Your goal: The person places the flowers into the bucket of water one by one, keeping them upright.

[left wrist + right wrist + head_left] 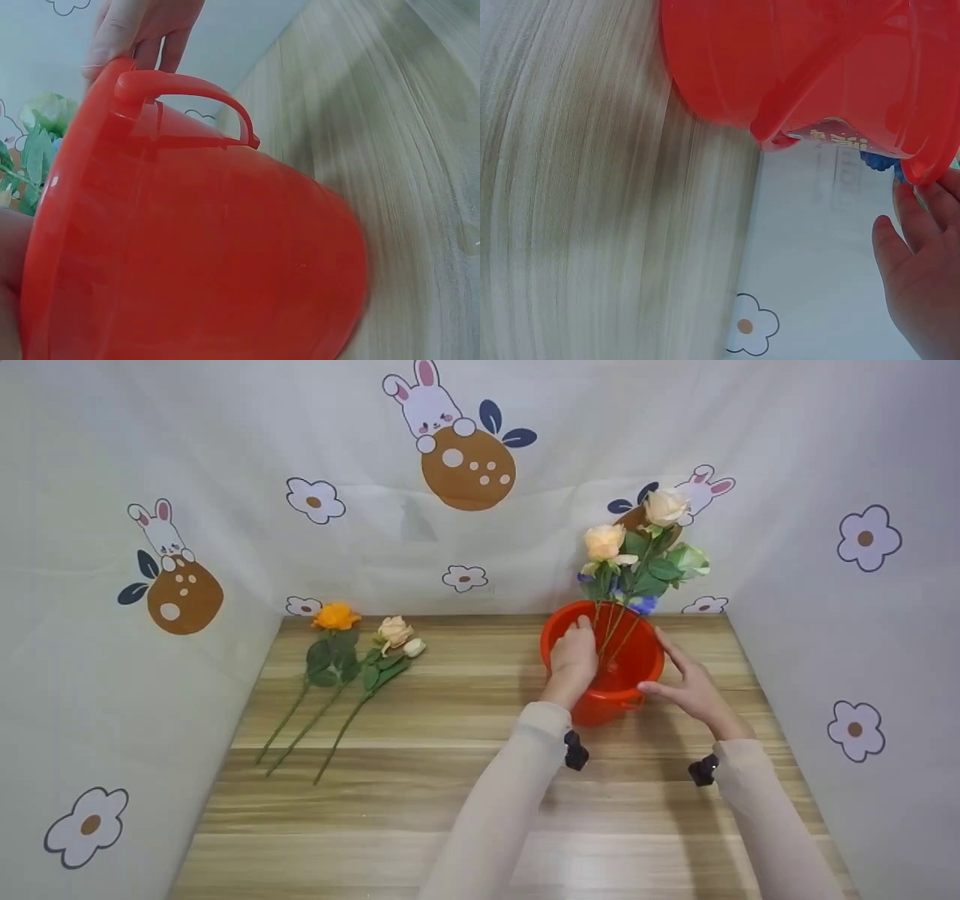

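A red bucket (600,709) stands on the wooden table, holding several artificial flowers with peach and cream roses (604,542), a pale green bloom (688,561) and blue blossoms (643,604). Their stems lean inside it. My left hand (574,656) reaches over the near-left rim into the bucket, beside the stems. Its fingertips are partly hidden, so a hold on a stem cannot be made out. On the right, my right hand (694,686) touches the rim from outside, thumb and fingers spread. The left wrist view shows the bucket's side and handle (187,86).
To the left on the table lie an orange rose (336,616), a peach rose (395,631) and a small white bud (414,648), their long green stems pointing toward me. Pale cloth walls (480,540) printed with rabbits and flowers enclose the table's back and sides.
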`<state>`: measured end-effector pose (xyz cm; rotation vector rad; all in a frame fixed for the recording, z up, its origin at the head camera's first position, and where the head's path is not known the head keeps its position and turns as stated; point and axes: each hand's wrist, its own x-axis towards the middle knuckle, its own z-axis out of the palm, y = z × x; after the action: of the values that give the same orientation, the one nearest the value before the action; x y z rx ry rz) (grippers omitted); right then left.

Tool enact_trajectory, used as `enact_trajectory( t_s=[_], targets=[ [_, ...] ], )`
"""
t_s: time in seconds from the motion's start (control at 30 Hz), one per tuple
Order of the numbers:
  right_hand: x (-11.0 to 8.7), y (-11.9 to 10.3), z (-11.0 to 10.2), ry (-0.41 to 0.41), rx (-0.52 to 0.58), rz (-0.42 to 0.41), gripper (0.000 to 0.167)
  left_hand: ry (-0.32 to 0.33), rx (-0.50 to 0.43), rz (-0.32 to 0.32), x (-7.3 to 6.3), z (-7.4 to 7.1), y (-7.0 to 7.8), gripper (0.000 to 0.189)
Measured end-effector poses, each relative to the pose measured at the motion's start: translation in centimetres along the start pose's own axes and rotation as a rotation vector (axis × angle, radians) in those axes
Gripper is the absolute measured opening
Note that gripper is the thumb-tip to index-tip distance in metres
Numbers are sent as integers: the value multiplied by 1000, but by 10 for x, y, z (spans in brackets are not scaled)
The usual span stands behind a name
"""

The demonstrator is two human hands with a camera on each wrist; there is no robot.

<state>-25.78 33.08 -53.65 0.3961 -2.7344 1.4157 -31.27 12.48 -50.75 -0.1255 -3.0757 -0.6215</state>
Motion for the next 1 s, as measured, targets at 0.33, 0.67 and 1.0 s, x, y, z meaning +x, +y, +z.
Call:
enact_trajectory(
  t_s=[0.33, 0.67, 1.0],
  targets=[
    [-9, -42, -4, -19, 9, 11, 89, 96, -256, 24, -2, -6, -6, 35],
    [-4, -12, -2, -11, 24, 20, 93, 172, -658, 93, -3, -27, -19, 24],
    [-12, -46, -5, -8, 8, -23, 89, 199, -761, 168, -6, -45, -36, 21]
  ],
)
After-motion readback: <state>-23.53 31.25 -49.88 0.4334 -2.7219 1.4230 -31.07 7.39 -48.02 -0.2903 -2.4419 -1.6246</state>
